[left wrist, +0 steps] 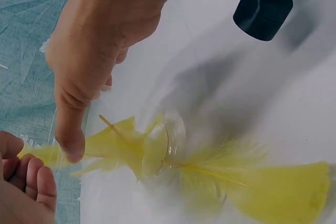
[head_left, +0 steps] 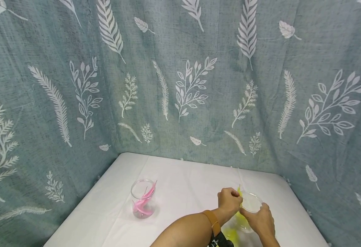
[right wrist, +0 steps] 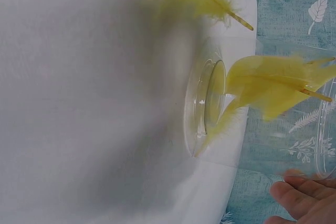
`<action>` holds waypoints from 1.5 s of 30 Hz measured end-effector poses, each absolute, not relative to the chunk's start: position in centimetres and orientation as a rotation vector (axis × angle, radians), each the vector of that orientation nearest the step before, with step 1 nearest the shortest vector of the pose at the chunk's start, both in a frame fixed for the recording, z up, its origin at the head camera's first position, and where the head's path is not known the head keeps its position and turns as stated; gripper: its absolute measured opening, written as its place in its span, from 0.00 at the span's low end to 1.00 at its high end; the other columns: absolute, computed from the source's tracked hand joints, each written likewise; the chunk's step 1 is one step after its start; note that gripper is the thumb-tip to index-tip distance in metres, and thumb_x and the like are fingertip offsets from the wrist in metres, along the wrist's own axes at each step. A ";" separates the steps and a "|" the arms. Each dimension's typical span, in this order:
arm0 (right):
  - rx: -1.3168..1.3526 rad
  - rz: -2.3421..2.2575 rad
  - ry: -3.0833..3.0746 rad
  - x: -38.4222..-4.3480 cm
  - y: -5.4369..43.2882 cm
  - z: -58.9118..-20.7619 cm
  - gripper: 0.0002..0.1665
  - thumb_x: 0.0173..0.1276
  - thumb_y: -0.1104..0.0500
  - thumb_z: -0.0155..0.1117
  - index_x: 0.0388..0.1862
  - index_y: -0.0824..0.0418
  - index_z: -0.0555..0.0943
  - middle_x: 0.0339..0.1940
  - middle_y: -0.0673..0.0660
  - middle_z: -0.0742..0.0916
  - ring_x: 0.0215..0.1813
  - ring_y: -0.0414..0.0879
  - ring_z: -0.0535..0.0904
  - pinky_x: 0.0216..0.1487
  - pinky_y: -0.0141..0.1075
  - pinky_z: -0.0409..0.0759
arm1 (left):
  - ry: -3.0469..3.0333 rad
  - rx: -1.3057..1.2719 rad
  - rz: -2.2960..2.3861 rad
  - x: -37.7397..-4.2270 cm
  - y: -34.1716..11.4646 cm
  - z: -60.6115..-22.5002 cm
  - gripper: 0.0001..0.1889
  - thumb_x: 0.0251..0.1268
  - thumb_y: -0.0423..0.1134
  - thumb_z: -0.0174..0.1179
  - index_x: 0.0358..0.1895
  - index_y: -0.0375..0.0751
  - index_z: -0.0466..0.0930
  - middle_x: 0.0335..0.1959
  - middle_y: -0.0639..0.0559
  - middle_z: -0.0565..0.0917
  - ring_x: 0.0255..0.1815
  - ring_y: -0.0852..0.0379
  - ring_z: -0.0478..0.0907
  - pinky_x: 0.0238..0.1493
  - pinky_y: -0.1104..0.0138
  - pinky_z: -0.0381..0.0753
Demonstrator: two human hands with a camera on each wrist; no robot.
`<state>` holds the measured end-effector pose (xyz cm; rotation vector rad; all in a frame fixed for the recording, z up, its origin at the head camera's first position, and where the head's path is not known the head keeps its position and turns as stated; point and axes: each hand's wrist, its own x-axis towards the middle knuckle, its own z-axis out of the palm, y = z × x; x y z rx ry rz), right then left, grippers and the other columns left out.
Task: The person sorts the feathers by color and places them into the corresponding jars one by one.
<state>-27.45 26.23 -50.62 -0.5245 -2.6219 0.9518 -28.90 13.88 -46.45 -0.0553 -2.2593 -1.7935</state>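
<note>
A clear jar (head_left: 252, 202) stands on the right side of the table with yellow feathers (right wrist: 273, 82) inside. My right hand (head_left: 262, 219) holds it from the right, fingers round the upper wall, thumb near the rim. At the left of the rim, my left hand (head_left: 229, 202) pinches a yellow feather (head_left: 239, 191) whose tip sticks up beside the fingers. In the left wrist view, the curled fingers of the left hand (left wrist: 26, 179) are at the jar's mouth, across from the right hand (left wrist: 100, 51). Another yellow feather (left wrist: 283, 190) lies on the table beside the jar.
A second clear jar (head_left: 141, 215) stands to the left on the white-covered table (head_left: 180, 185), with pink feathers (head_left: 142, 206) in it. Grey-green leaf-patterned cloth (head_left: 168, 85) hangs behind the table and along its sides. A dark watch (head_left: 220, 240) is strapped to the left forearm.
</note>
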 end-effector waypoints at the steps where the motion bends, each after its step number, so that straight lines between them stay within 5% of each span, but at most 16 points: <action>1: -0.515 0.950 -2.615 -27.4 26.2 -50.6 0.57 0.46 0.41 0.75 0.57 0.81 0.61 0.50 0.80 0.73 0.50 0.73 0.72 0.45 0.60 0.71 | -2.261 -0.057 -1.790 -28.9 13.8 -46.5 0.08 0.48 0.30 0.71 0.21 0.45 0.82 0.16 0.62 0.76 0.19 0.65 0.72 0.23 0.70 0.74; 14: -0.575 0.983 -2.636 -27.7 26.2 -50.8 0.65 0.46 0.36 0.74 0.64 0.81 0.57 0.55 0.80 0.70 0.55 0.75 0.68 0.51 0.62 0.68 | -2.278 -0.055 -1.741 -29.2 12.6 -47.0 0.10 0.44 0.28 0.70 0.19 0.46 0.80 0.16 0.62 0.75 0.20 0.65 0.72 0.24 0.69 0.74; 23: -0.542 0.959 -2.608 -27.6 26.1 -50.9 0.61 0.46 0.39 0.75 0.61 0.81 0.59 0.52 0.80 0.72 0.52 0.74 0.70 0.48 0.61 0.70 | -2.394 -0.181 -1.780 -28.7 12.8 -47.2 0.11 0.42 0.23 0.63 0.29 0.43 0.85 0.24 0.60 0.78 0.27 0.64 0.74 0.29 0.69 0.75; 29: -0.546 0.976 -2.600 -27.5 26.2 -50.8 0.63 0.43 0.37 0.76 0.61 0.81 0.60 0.52 0.79 0.72 0.52 0.74 0.70 0.47 0.61 0.70 | -2.400 -0.155 -1.761 -28.7 12.4 -47.3 0.09 0.40 0.24 0.65 0.22 0.44 0.80 0.18 0.61 0.74 0.21 0.65 0.71 0.24 0.70 0.73; 45: -0.617 1.003 -2.639 -27.7 26.0 -50.7 0.67 0.44 0.34 0.75 0.64 0.81 0.56 0.56 0.80 0.69 0.57 0.75 0.67 0.52 0.62 0.68 | -2.597 -0.029 -1.641 -28.3 11.4 -49.0 0.11 0.41 0.30 0.72 0.23 0.44 0.76 0.21 0.56 0.73 0.22 0.58 0.71 0.25 0.65 0.74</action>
